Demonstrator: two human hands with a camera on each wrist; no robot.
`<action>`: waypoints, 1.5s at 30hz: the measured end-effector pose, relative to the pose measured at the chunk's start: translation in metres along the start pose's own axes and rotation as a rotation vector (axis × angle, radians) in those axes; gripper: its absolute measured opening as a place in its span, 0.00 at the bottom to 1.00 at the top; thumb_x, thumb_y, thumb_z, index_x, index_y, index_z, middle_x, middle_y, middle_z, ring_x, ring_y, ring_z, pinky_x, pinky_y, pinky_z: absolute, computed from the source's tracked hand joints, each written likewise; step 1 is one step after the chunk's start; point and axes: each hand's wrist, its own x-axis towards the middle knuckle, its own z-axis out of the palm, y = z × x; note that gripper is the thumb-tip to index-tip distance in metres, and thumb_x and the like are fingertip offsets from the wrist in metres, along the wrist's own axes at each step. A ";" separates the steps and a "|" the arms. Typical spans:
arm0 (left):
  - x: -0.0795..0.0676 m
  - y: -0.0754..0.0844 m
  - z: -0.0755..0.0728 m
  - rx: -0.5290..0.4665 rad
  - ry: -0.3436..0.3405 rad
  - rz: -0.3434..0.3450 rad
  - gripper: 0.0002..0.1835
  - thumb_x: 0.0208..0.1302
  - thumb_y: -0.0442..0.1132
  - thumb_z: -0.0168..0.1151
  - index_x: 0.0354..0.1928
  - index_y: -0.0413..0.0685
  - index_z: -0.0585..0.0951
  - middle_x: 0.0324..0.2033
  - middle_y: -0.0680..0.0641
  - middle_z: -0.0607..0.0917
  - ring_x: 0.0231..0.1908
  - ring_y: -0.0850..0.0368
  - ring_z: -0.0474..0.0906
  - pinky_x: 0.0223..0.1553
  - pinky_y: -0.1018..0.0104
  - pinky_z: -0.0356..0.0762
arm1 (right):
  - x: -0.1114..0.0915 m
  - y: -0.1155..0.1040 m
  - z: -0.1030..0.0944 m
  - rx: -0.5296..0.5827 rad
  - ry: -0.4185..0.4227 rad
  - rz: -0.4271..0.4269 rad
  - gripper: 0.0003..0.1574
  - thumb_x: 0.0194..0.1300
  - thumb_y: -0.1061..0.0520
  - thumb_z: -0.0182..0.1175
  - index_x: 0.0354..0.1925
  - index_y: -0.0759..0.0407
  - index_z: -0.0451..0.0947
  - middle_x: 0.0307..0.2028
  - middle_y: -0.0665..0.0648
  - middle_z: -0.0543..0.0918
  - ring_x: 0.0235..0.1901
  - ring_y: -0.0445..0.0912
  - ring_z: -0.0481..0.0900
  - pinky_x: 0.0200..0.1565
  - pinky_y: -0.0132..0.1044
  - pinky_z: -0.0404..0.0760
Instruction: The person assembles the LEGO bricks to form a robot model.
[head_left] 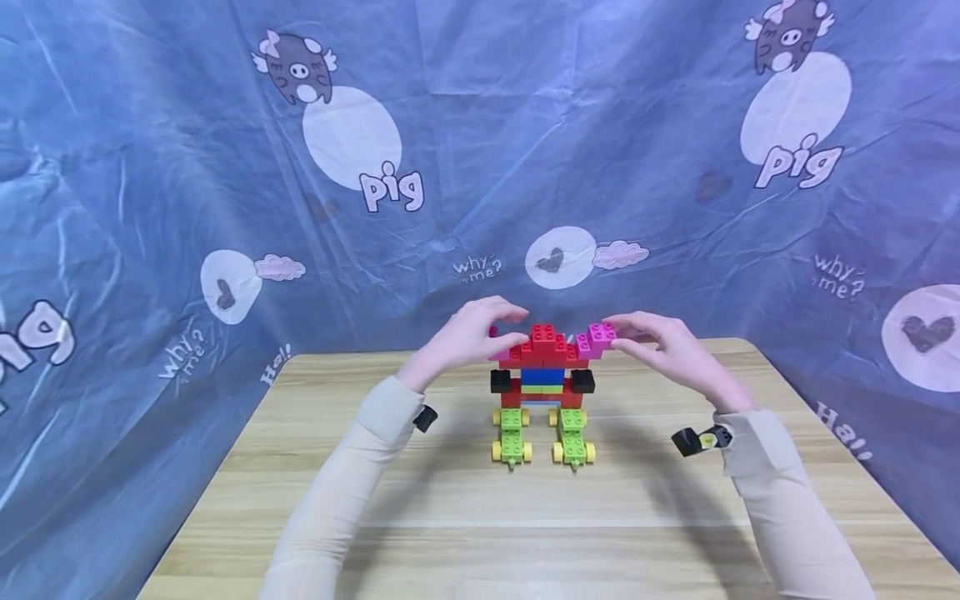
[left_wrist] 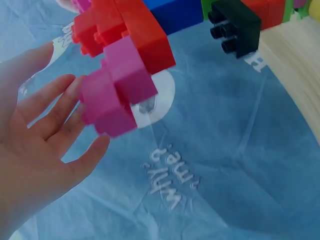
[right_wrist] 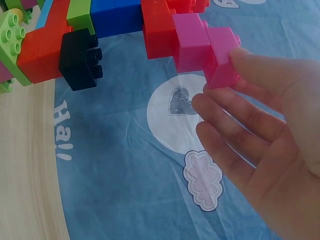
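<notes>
A figure of toy building bricks stands upright on the table, with a red brick (head_left: pixel 543 338) at its top and blue bricks (head_left: pixel 542 377) in its middle. Black bricks (head_left: pixel 582 382) stick out at both sides. Stepped pink bricks form an arm at each upper side. My right hand (head_left: pixel 660 346) pinches the outer pink brick (right_wrist: pixel 223 57) between thumb and index finger, the other fingers loosely bent below. Around the opposite pink bricks (left_wrist: pixel 117 85), my left hand (head_left: pixel 472 333) has its fingers spread, fingertips right at the outer brick and the thumb apart from it.
Two green wheeled bases (head_left: pixel 512 446) with yellow wheels are under the figure. The wooden table (head_left: pixel 465 533) extends toward me. A blue printed cloth (head_left: pixel 480 167) hangs close behind the figure and along both sides.
</notes>
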 end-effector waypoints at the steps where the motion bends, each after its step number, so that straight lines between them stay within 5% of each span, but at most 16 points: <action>1: -0.003 -0.001 -0.002 -0.003 0.009 -0.003 0.22 0.60 0.49 0.63 0.55 0.49 0.78 0.50 0.50 0.82 0.52 0.57 0.78 0.58 0.63 0.75 | 0.000 0.000 0.000 -0.002 0.002 0.007 0.22 0.62 0.55 0.62 0.54 0.55 0.76 0.45 0.53 0.85 0.40 0.31 0.80 0.44 0.24 0.81; 15: -0.047 -0.026 -0.012 0.019 0.200 -0.004 0.26 0.57 0.50 0.65 0.57 0.49 0.76 0.52 0.50 0.80 0.56 0.56 0.73 0.61 0.59 0.72 | -0.003 0.000 -0.004 -0.005 0.000 0.046 0.22 0.61 0.55 0.62 0.55 0.55 0.76 0.44 0.52 0.85 0.40 0.30 0.79 0.44 0.15 0.76; 22: -0.074 -0.044 -0.017 0.020 0.239 -0.024 0.26 0.55 0.46 0.68 0.55 0.46 0.77 0.51 0.47 0.81 0.54 0.53 0.76 0.61 0.58 0.72 | -0.003 0.000 -0.003 -0.002 0.002 0.056 0.22 0.61 0.56 0.63 0.54 0.54 0.76 0.44 0.50 0.85 0.39 0.27 0.78 0.43 0.15 0.76; 36: -0.153 -0.091 -0.002 0.001 0.089 -0.159 0.30 0.51 0.46 0.70 0.55 0.40 0.76 0.53 0.41 0.80 0.54 0.45 0.76 0.59 0.48 0.72 | -0.002 -0.002 -0.002 -0.004 -0.003 0.050 0.22 0.61 0.56 0.62 0.55 0.54 0.76 0.45 0.51 0.85 0.39 0.27 0.78 0.43 0.15 0.76; 45: -0.195 -0.113 0.015 0.026 -0.087 -0.189 0.29 0.52 0.48 0.69 0.55 0.44 0.77 0.51 0.44 0.82 0.52 0.47 0.78 0.54 0.49 0.76 | 0.001 -0.005 -0.001 -0.007 -0.011 0.035 0.23 0.61 0.56 0.62 0.55 0.55 0.76 0.45 0.51 0.84 0.40 0.28 0.78 0.44 0.15 0.76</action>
